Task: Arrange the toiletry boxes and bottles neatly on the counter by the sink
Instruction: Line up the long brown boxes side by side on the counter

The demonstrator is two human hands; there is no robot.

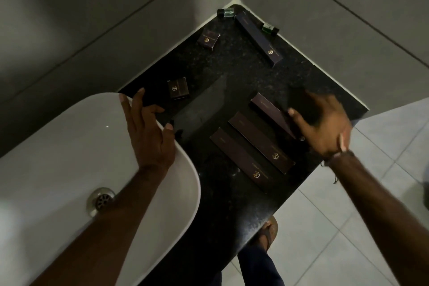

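Black counter (232, 81): long boxes (260, 141) between hands, right hand (325, 125) touching.

Dim, grainy light, motion blur on the right hand (325, 123) (wide-angle bending at the edges)

Surface (232, 72) centre bare, open lane. Three long boxes (260, 141) crowd front right; small boxes (178, 88), bottles (225, 12) line walls.

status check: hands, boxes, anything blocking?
Left hand open over sink rim. Right hand on long box; grip unclear. Two long boxes aligned; rest scattered. Nothing blocking.
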